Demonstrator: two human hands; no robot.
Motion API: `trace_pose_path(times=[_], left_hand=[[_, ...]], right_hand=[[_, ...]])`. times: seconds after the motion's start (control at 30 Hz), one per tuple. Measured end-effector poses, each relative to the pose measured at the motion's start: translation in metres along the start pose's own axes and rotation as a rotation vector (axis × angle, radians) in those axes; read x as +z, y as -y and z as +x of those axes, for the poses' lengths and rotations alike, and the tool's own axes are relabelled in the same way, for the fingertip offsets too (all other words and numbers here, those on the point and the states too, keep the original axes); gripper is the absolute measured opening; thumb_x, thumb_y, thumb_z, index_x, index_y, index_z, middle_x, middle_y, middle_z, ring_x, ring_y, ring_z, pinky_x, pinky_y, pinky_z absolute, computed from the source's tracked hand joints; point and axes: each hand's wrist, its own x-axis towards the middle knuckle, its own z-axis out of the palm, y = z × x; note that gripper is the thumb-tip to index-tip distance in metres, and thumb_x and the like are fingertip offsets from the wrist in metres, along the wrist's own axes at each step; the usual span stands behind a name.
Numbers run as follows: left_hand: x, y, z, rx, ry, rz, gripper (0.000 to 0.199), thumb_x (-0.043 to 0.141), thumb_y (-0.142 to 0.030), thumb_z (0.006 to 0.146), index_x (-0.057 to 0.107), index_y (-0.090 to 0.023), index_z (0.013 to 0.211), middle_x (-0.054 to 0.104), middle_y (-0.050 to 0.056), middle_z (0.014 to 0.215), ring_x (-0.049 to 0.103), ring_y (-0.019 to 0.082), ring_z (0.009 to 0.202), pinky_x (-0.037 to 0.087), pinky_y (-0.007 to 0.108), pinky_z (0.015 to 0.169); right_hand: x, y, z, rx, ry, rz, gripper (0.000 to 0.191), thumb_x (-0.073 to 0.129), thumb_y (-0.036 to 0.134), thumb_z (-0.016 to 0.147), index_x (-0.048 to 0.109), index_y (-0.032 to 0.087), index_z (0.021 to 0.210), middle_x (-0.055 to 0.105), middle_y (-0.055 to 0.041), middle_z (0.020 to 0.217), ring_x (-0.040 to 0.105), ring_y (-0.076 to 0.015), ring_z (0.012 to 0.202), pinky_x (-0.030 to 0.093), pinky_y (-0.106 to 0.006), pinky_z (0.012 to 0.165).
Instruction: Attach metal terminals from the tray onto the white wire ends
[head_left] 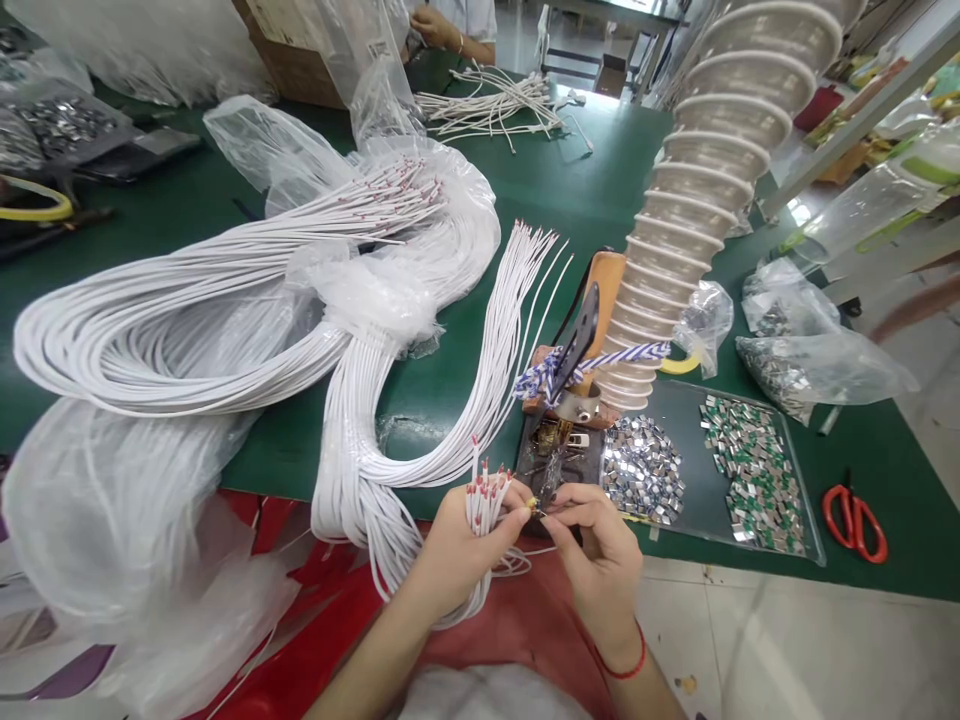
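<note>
A bundle of white cables [487,505] with red-marked ends is gripped in the left hand [461,540], ends up, loops hanging below. A small piece [534,506], yellowish, too small to identify, is pinched at the left thumb and fingertips. The right hand [596,555], red string bracelet [632,665] at wrist, is held just beside it, thumb and index finger brought together at the same spot; what is pinched there cannot be told. Both hands are placed at the near edge of the green table [600,185], in front of a soldering fixture [574,400] wrapped with blue-and-white cord [544,375]. A ribbed clear hose [694,190] is hung down beside the fixture. Right of it, a tray [694,450] is filled in two piles: silver metal parts [643,470] on the left, green-and-silver connectors [757,475] on the right. Red-handled scissors [853,525] are laid right of the tray; bagged parts [780,375] are set behind it. On the left, a large coil of white cable [180,310] is partly wrapped in plastic. More loose white cables [499,105] are piled at the far side, near another person's hand [435,27].
</note>
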Motion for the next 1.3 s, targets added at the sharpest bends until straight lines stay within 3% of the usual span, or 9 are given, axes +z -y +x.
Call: trace_pose_path(times=[0.27, 0.57, 0.7, 0.87, 1.03, 1.3], left_hand=[[0.002, 0.003, 0.001, 0.021, -0.022, -0.023, 0.018, 0.074, -0.025, 0.074, 0.064, -0.018, 0.062, 0.069, 0.005, 0.077, 0.063, 0.019, 0.071, 0.052, 0.029, 0.069], [-0.002, 0.004, -0.009, -0.055, -0.002, 0.003, 0.019, 0.073, -0.027, 0.074, 0.063, -0.018, 0.062, 0.068, 0.006, 0.077, 0.062, 0.020, 0.073, 0.052, 0.029, 0.071], [-0.002, 0.012, -0.022, -0.101, 0.041, 0.048, 0.018, 0.071, -0.027, 0.077, 0.062, -0.018, 0.064, 0.067, 0.005, 0.078, 0.060, 0.019, 0.071, 0.049, 0.026, 0.065], [-0.003, 0.021, -0.035, -0.056, 0.162, 0.109, 0.016, 0.068, -0.025, 0.086, 0.068, -0.018, 0.072, 0.072, 0.006, 0.084, 0.063, 0.020, 0.074, 0.051, 0.027, 0.069], [-0.004, 0.027, -0.039, -0.030, 0.222, 0.133, 0.019, 0.067, -0.028, 0.092, 0.072, -0.019, 0.077, 0.075, 0.008, 0.090, 0.069, 0.023, 0.086, 0.054, 0.029, 0.079], [-0.005, 0.030, -0.042, -0.108, 0.224, 0.017, 0.030, 0.070, -0.042, 0.093, 0.072, -0.017, 0.077, 0.073, 0.007, 0.089, 0.066, 0.018, 0.070, 0.054, 0.027, 0.067]], right_hand=[[0.001, -0.001, 0.002, -0.022, -0.006, 0.008, 0.012, 0.072, 0.017, 0.095, 0.072, 0.023, 0.085, 0.074, -0.0058, 0.097, 0.073, -0.0194, 0.092, 0.062, -0.031, 0.081], [-0.007, 0.003, -0.005, -0.053, 0.054, -0.012, 0.013, 0.068, 0.015, 0.096, 0.071, 0.023, 0.087, 0.076, -0.0056, 0.096, 0.073, -0.0188, 0.088, 0.061, -0.029, 0.077], [-0.016, 0.007, -0.008, -0.032, 0.033, -0.041, 0.017, 0.066, 0.020, 0.099, 0.066, 0.023, 0.082, 0.072, -0.0017, 0.080, 0.069, -0.0149, 0.071, 0.057, -0.022, 0.064], [-0.022, 0.014, -0.010, 0.014, 0.182, -0.106, 0.013, 0.068, 0.029, 0.098, 0.069, 0.022, 0.086, 0.068, 0.0015, 0.068, 0.061, -0.0122, 0.053, 0.049, -0.019, 0.048], [-0.023, 0.014, -0.011, 0.071, 0.275, -0.040, 0.014, 0.067, 0.031, 0.098, 0.072, 0.021, 0.088, 0.074, -0.0003, 0.070, 0.066, -0.0135, 0.054, 0.052, -0.019, 0.047], [-0.026, 0.017, -0.008, -0.009, 0.297, 0.010, 0.009, 0.068, 0.029, 0.099, 0.074, 0.024, 0.094, 0.078, -0.0001, 0.076, 0.071, -0.0141, 0.060, 0.056, -0.019, 0.055]])
